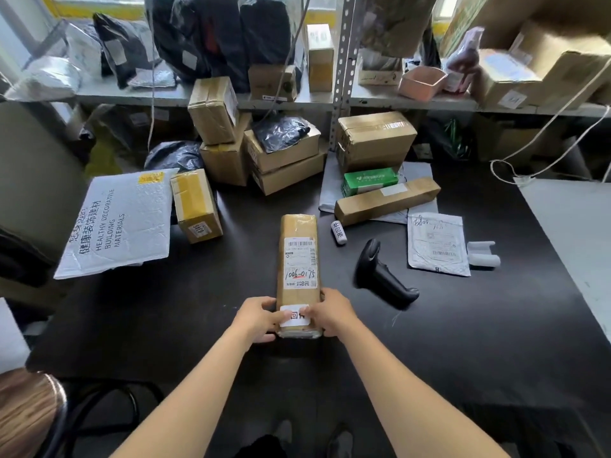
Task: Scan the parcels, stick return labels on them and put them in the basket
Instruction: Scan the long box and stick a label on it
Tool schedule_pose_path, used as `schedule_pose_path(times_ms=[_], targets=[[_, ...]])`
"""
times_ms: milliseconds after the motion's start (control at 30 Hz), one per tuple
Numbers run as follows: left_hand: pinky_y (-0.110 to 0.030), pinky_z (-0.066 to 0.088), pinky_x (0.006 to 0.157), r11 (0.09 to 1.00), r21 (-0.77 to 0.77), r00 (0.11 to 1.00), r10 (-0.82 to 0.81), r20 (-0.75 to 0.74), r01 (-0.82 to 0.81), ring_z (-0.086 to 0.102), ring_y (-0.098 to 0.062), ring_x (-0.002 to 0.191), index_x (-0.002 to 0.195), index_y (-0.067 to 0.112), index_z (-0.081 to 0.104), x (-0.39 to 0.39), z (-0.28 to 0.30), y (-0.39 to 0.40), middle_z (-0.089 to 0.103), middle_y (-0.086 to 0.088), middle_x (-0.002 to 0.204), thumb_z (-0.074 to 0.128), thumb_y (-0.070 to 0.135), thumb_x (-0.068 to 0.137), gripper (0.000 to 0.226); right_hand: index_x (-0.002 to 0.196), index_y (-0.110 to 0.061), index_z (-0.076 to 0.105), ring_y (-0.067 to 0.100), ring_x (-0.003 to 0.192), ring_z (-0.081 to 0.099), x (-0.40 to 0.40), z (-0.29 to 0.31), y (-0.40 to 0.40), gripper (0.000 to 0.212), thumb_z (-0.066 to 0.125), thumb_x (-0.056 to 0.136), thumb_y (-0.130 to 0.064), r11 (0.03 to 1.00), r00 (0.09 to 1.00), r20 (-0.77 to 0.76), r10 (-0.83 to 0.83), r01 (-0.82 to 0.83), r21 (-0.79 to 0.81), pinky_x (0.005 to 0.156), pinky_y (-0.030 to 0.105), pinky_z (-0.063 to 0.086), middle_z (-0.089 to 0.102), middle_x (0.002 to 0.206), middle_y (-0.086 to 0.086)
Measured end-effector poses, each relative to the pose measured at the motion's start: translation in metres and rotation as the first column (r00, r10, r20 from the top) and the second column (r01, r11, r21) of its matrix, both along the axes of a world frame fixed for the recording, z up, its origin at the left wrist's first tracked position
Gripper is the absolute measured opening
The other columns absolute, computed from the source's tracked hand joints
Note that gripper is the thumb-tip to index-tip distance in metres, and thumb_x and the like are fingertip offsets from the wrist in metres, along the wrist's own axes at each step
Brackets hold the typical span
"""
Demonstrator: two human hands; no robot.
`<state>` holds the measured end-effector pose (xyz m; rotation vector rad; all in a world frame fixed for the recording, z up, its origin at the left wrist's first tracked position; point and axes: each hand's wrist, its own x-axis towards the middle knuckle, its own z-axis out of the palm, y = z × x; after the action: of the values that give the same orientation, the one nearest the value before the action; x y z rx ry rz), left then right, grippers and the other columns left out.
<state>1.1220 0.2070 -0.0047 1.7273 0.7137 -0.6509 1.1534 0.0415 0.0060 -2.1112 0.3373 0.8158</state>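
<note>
Left hand [259,317] grips the long parcel [299,276] at its near left edge, thumb on the return label [295,315]. Right hand [330,314] pinches the opposite side. Advice: smooth label outward from centre, flat. Parcel lies mid-tabletop [463,342]; scanner [383,276] near right; open room either side.

— Lighting? 
— Bright daylight from windows [86,4] behind the shelves; soft sheen on the dark table [463,325]; taped parcel [298,259] shows mild glare.

— Shadows? 
— Soft, beneath the scanner [383,276].

— Picture quality? 
— Wide-angle bowing at edges; upper right box [545,61] smeared with blur; centre sharp, label print legible
</note>
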Motion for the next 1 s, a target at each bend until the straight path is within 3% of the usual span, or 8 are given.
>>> schedule_pose_path(times_ms=[167, 300, 400, 500, 600, 767, 867, 1000], targets=[[-0.036, 0.063, 0.076, 0.996, -0.088, 0.999, -0.021, 0.030, 0.024, 0.076, -0.021, 0.086, 0.112, 0.009, 0.066, 0.005, 0.005, 0.007, 0.077, -0.009, 0.099, 0.080, 0.009, 0.083, 0.033, 0.131, -0.025, 0.059, 0.017, 0.105, 0.066, -0.012, 0.008, 0.001, 0.046, 0.072, 0.087, -0.021, 0.996, 0.996, 0.070, -0.049, 0.044, 0.075, 0.088, 0.036, 0.058, 0.068, 0.125, -0.004], [-0.038, 0.062, 0.080, 0.991, -0.128, 0.989, -0.009, 0.146, 0.028, 0.075, -0.022, 0.089, 0.116, 0.008, 0.070, 0.011, 0.015, 0.003, 0.078, -0.006, 0.096, 0.083, 0.004, 0.078, 0.041, 0.133, -0.022, 0.059, 0.012, 0.108, 0.063, -0.006, 0.034, -0.007, 0.053, 0.074, 0.084, -0.012, 0.997, 0.966, 0.254, -0.049, 0.031, 0.073, 0.089, 0.021, 0.048, 0.068, 0.125, -0.004], [-0.038, 0.061, 0.078, 0.987, -0.136, 0.971, -0.049, 0.235, 0.083, 0.076, -0.023, 0.085, 0.112, 0.012, 0.066, 0.023, 0.041, -0.017, 0.077, -0.008, 0.096, 0.083, 0.004, 0.078, 0.039, 0.133, -0.022, 0.059, 0.011, 0.105, 0.063, -0.003, 0.057, -0.025, 0.056, 0.076, 0.081, -0.013, 0.992, 0.939, 0.326, -0.107, 0.081, 0.093, 0.091, 0.022, 0.048, 0.069, 0.122, -0.003], [-0.040, 0.062, 0.077, 0.968, -0.117, 0.937, -0.179, 0.299, 0.222, 0.076, -0.025, 0.084, 0.120, 0.010, 0.062, 0.041, 0.071, -0.061, 0.077, -0.014, 0.095, 0.085, 0.001, 0.074, 0.051, 0.130, -0.025, 0.060, 0.016, 0.106, 0.067, -0.011, 0.072, -0.068, 0.059, 0.079, 0.075, -0.019, 0.971, 0.891, 0.388, -0.236, 0.207, 0.116, 0.098, 0.040, 0.053, 0.070, 0.120, -0.004], [-0.028, 0.060, 0.061, 0.899, -0.080, 0.853, -0.377, 0.360, 0.431, 0.073, -0.015, 0.069, 0.117, 0.004, 0.067, 0.048, 0.096, -0.134, 0.075, -0.011, 0.089, 0.080, -0.004, 0.078, 0.042, 0.133, -0.028, 0.055, 0.011, 0.102, 0.063, -0.040, 0.092, -0.133, 0.057, 0.076, 0.082, -0.014, 0.912, 0.808, 0.423, -0.410, 0.379, 0.159, 0.092, 0.028, 0.051, 0.065, 0.114, -0.011], [-0.037, 0.062, 0.076, 0.699, 0.053, 0.609, -0.655, 0.447, 0.713, 0.070, -0.018, 0.076, 0.107, 0.012, 0.073, 0.008, 0.113, -0.305, 0.076, -0.008, 0.092, 0.085, 0.007, 0.076, 0.033, 0.131, -0.020, 0.057, 0.009, 0.103, 0.060, -0.132, 0.112, -0.275, 0.048, 0.074, 0.087, -0.013, 0.761, 0.612, 0.493, -0.618, 0.623, 0.181, 0.080, 0.013, 0.046, 0.065, 0.114, -0.007], [-0.029, 0.062, 0.068, 0.487, 0.076, 0.403, -0.791, 0.460, 0.870, 0.069, -0.017, 0.074, 0.118, 0.007, 0.071, -0.046, 0.112, -0.417, 0.076, -0.012, 0.097, 0.084, 0.011, 0.079, 0.041, 0.124, -0.020, 0.062, 0.015, 0.103, 0.065, -0.217, 0.109, -0.361, 0.040, 0.075, 0.086, -0.016, 0.592, 0.459, 0.500, -0.735, 0.793, 0.142, 0.086, 0.024, 0.053, 0.069, 0.113, -0.004], [-0.029, 0.051, 0.080, 0.045, 0.369, -0.110, -0.915, 0.389, 0.929, 0.066, -0.022, 0.103, 0.123, 0.012, 0.060, -0.138, 0.107, -0.535, 0.069, -0.003, 0.109, 0.082, 0.042, 0.080, 0.057, 0.120, -0.011, 0.063, 0.023, 0.101, 0.064, -0.319, 0.096, -0.441, 0.034, 0.073, 0.088, -0.018, 0.393, 0.315, 0.487, -0.814, 0.918, 0.063, 0.078, 0.030, 0.047, 0.070, 0.115, 0.006]])
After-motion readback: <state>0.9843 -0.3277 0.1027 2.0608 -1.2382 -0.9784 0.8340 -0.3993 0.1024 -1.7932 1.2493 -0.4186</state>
